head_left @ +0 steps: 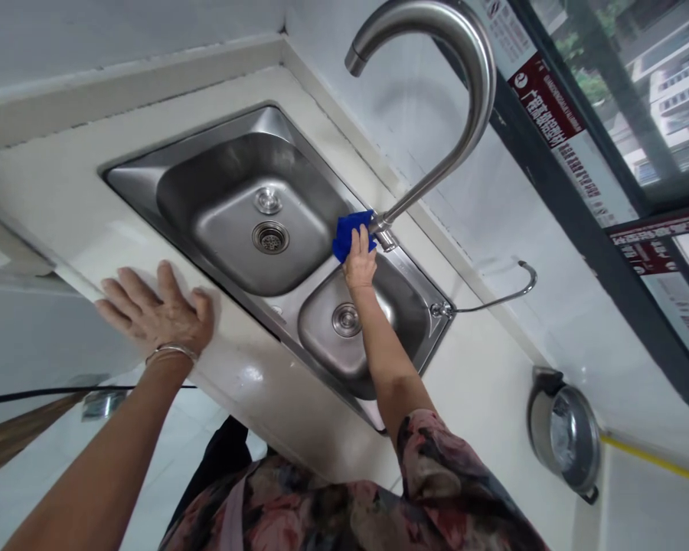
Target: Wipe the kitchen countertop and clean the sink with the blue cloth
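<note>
My right hand (360, 264) presses a blue cloth (347, 233) onto the sink's back rim, right beside the base of the tall faucet (476, 99). The fingers lie over the cloth, and part of it is hidden under them. My left hand (158, 310) rests flat on the pale countertop (246, 360) with its fingers spread, in front of the larger bowl. Below both hands is a steel double sink (321, 295), with a drain in each bowl.
A loose drain strainer (268, 200) lies in the larger bowl. A thin curved spout (522, 295) rises from the sink's right corner. Farther right, a metal pot (566, 436) stands on the counter by the wall. A window frame (597, 214) runs along the right.
</note>
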Tool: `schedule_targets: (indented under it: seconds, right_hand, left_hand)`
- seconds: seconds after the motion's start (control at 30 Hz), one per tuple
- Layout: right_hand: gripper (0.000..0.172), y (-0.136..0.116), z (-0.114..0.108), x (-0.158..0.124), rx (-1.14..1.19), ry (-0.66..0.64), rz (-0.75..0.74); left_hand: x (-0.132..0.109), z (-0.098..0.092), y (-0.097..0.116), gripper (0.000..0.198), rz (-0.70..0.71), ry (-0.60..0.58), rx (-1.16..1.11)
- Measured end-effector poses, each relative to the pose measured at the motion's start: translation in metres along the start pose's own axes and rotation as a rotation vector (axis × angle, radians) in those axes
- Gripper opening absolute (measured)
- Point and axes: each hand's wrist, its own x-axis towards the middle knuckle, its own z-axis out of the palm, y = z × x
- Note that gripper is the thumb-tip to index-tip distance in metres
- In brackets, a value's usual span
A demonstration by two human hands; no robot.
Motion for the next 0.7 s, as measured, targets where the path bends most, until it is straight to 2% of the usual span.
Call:
schedule_targets:
  seconds: [0.23,0.33,0.47,0.6,0.7]
  right_hand:
    - [0.070,-0.005,0.026,-0.028,0.223,0.179,0.095]
    - [0.066,-0.004,0.029,-0.038,0.302,0.192,0.076]
    - [0.055,-0.007,0.015,-0.055,0.335,0.180,-0.024]
    - [0.053,-0.008,-0.006,-0.066,0.280,0.256,-0.169]
    - [0.057,-0.003,-0.013,-0.055,0.183,0.289,-0.131]
  left_hand:
    - [-0.001,-0.002,0.001,0.072,-0.003,-0.003,0.002]
    - [-0.001,-0.003,0.002,0.074,0.001,-0.016,-0.002]
    - [0.000,-0.004,0.005,0.073,-0.026,-0.040,0.050]
    - [0.001,-0.005,0.007,0.074,-0.035,-0.048,0.076]
    - [0.001,-0.006,0.007,0.074,-0.045,-0.038,0.075]
